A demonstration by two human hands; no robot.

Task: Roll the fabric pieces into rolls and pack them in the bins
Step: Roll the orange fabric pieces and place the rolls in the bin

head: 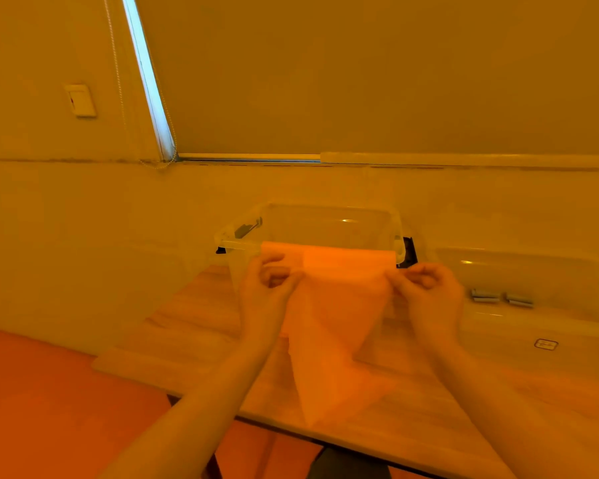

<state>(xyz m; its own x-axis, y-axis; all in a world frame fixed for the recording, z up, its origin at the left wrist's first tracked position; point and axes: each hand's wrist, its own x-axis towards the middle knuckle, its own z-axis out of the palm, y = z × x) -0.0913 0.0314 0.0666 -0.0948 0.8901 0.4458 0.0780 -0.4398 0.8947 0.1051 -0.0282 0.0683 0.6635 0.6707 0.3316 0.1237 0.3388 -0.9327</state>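
Both hands, left hand [270, 281] and right hand [426, 288], pinch the fabric [332, 305] mid-frame, rolling just started; clear bin [325, 219] behind looks empty

I count one piece of fabric [332, 305], pinched at its upper corners by my two hands, the left hand [267, 292] and the right hand [429, 295]. One clear bin [325, 223] sits beyond them on the one wooden table [194, 340]. To the right lies one clear lid [533, 326], with two grey clips [502, 297].
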